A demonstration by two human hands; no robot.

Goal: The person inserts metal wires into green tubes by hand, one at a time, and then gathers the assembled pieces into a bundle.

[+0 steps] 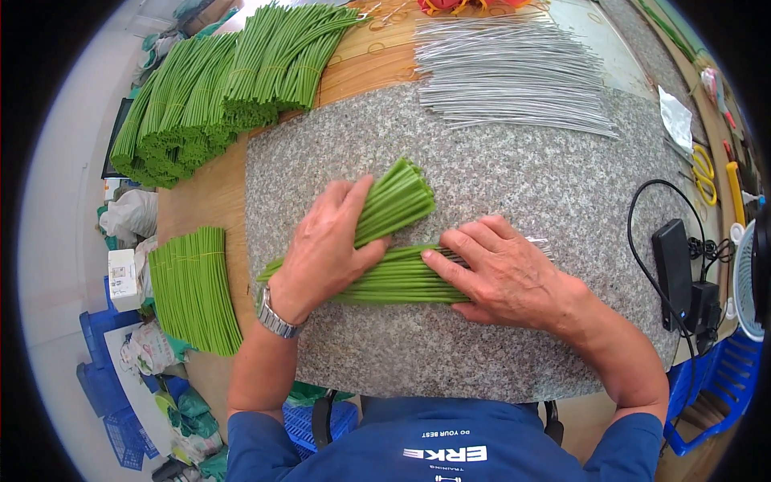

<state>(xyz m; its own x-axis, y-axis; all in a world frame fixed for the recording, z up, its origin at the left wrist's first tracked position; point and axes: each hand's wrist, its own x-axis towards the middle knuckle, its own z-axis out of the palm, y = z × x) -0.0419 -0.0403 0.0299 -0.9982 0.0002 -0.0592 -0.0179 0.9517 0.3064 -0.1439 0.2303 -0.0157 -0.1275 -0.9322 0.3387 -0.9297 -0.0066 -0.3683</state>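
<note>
While both hands are busy, left hand (pixel 325 245): wrapped round a green bundle (pixel 397 197), thumb lying by the flat layer of green stalks (pixel 401 277) nearer the body. Looks like a proper hold, not just resting.
Right hand (pixel 510 277): spread over the right end of that flat layer; honestly can't tell if it's pinching anything under the palm.
Wire tips (pixel 540 241): a few silvery ends poke out past the right hand.
Slab (pixel 482 353): both green lots sit around the middle of it, with a pile of loose wires (pixel 514 76) at the far side.
Feel: my guess is light, springy and smooth, so a loose bunch would slide and splay. Not fragile, though the thin wires could bend.
Where to grab: whole hand round mid-bundle for the thick one, spread fingers for the flat layer.
</note>
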